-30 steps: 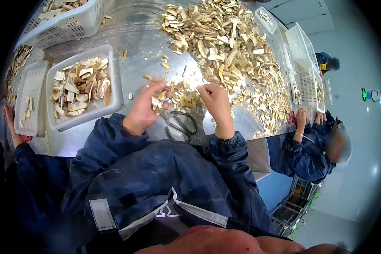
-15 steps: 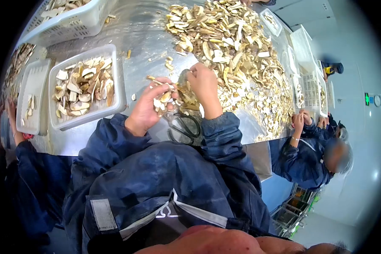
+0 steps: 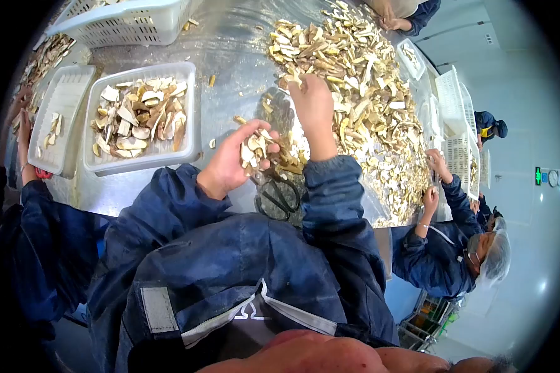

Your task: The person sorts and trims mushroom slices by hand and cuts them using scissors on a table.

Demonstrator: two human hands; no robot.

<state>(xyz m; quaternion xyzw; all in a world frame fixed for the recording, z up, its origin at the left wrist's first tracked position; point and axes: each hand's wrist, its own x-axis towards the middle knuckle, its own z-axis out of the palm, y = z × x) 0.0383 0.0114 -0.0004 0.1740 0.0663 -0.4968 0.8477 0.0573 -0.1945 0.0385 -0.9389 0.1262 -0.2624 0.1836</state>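
One pair of scissors [image 3: 281,198] lies nearest me on the bench [image 3: 230,68], at twelve o'clock, black loops towards me and blade end aimed at about eleven, partly lost by my left hand [image 3: 233,161]. That hand is cupped, fingers curled around a handful of mushroom slices [image 3: 254,150], I suppose so the loose bits don't spill. They lie at mixed angles, with no shared long axis. Just beside my thumb, one thin piece [image 3: 239,119] points to ten o'clock, its length running ten to four. Between my hands sits a small pile [image 3: 289,165]. My right hand [image 3: 315,102], towards one, has its fingertips drawn together by a pale slice at the big heap's [image 3: 367,112] left edge; I can't tell whether they pinch it. At ten, the tray's [image 3: 196,118] raised walls probably keep its slices apart from the heap. Farther off, at eleven, stands a white basket [image 3: 130,30].
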